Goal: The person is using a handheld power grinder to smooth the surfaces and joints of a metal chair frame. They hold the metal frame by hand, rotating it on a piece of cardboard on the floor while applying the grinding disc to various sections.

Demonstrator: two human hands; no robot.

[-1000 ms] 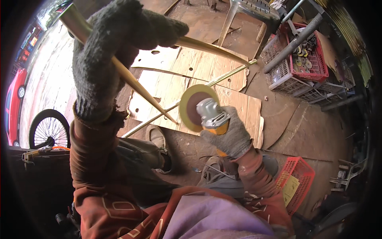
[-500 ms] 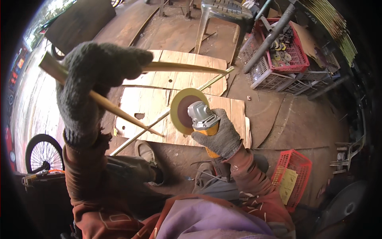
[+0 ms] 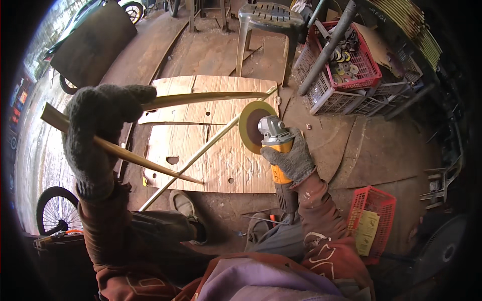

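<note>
My left hand (image 3: 98,135), in a dark grey knit glove, is raised at the left and closed around a frame of brass-coloured bars (image 3: 145,158). One bar runs through the fist, another reaches to the right from the fingers, and a long thin bar slants between their ends. In my right hand (image 3: 295,159), also gloved, is an angle grinder (image 3: 277,145) with a yellow body and grey metal head. Its wide yellow-rimmed disc (image 3: 249,128) faces left and overlaps the slanting bar in view; I cannot tell if they touch. Flattened cardboard (image 3: 226,165) lies beneath.
At the upper right, a red basket (image 3: 374,83) of used discs sits on grey crates (image 3: 326,100). Another red basket (image 3: 389,213) stands by my right arm. A stool (image 3: 271,20) is at the far side. My shoes (image 3: 183,204) are near the cardboard's edge.
The grinder has moved to the right and a little away from me, toward the far end of the slanting bar. My left hand keeps its grip on the frame. The whole view has shifted slightly.
</note>
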